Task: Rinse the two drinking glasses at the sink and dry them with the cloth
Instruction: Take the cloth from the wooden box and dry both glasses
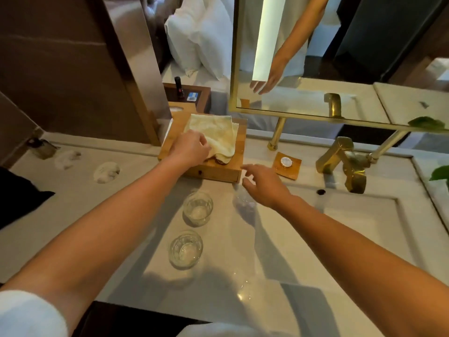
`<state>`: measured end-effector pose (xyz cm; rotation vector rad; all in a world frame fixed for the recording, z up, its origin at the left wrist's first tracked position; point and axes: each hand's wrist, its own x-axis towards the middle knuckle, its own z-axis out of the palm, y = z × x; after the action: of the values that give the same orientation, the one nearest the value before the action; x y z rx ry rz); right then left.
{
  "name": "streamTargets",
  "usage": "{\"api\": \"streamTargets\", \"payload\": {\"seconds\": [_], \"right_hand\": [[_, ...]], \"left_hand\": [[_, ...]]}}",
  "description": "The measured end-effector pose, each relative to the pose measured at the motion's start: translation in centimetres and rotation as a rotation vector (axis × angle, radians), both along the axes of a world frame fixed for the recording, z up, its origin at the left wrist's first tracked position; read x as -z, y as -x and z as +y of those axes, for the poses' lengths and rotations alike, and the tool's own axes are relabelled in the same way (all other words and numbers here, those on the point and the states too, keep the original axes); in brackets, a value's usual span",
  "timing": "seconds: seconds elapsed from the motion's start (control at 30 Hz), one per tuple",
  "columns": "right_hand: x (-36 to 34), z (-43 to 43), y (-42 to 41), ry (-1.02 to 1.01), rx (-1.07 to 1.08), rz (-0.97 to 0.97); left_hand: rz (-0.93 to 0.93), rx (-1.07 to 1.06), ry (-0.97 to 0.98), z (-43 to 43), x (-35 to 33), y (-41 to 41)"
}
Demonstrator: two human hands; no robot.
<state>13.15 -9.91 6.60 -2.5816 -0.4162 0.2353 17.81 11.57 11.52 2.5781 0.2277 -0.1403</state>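
two clear glasses stand upright on the pale counter (73, 195), left of the sink (364, 227). the far glass (198, 207) is just in front of a wooden box (218, 170), and the near glass (185, 249) is a little closer to the person, the two apart from each other. both look empty; whether a film of water lies in them cannot be told.

the cloth (216, 132), pale yellow and folded, lies on top of the box, its near corner draped over something dark that is mostly hidden.

the left hand (190, 147) is on the box top with fingers curled, grasping the cloth's near left edge. the right hand (264, 184) hovers by the box's front right corner, fingers spread and loose, holding nothing; whether its forefinger touches that corner cannot be told. neither hand touches a glass.

a gold tap (345, 164) stands behind the sink. a small wooden tray (288, 166) with a round white piece on it lies between the box and the tap. a gold-framed mirror (315, 69) behind them reflects an arm.
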Motion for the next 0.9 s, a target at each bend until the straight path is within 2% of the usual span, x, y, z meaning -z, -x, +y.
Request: {"api": "streamTargets", "payload": {"seconds": [0.1,0.17,0.37,0.47,0.53,0.6,0.7,0.77,0.83,0.9], "right_hand": [[-2.2,3.6,-4.8,0.014,0.061,-0.093],[-2.6,5.5,-7.3,0.040,0.120,-0.125],[-0.4,8.9,-13.3,-0.104,0.318,0.117],[0.1,9.9,-14.4,-0.142,0.481,0.193],[0.2,10.4,-14.9,-0.297,0.632,0.327],[-0.9,10.9,-15.0,-0.565,0.735,0.536],[-3.3,9.9,-14.1,-0.881,0.753,0.930],[-3.6,8.5,-12.9,-1.263,0.643,1.144],[-2.9,7.1,-11.0,-1.638,0.492,1.226],[-1.8,6.4,-9.1,-1.823,0.343,1.294]], "left_hand": [[-0.209,-0.123,0.046,1.2,0.8,-2.3],[-0.238,-0.198,0.055,1.9,1.2,-3.7],[0.214,-0.277,-0.028,2.7,3.9,-7.6],[0.192,-0.268,-0.002,2.8,5.0,-8.7],[0.173,-0.276,0.081,3.1,5.5,-9.0],[0.154,-0.257,0.345,3.4,5.1,-9.0],[0.153,-0.292,0.865,4.0,3.5,-8.1],[0.193,-0.355,1.198,4.5,2.6,-6.5],[0.183,-0.315,1.494,3.8,1.9,-4.3],[0.165,-0.256,1.652,2.3,1.0,-2.4]]}}
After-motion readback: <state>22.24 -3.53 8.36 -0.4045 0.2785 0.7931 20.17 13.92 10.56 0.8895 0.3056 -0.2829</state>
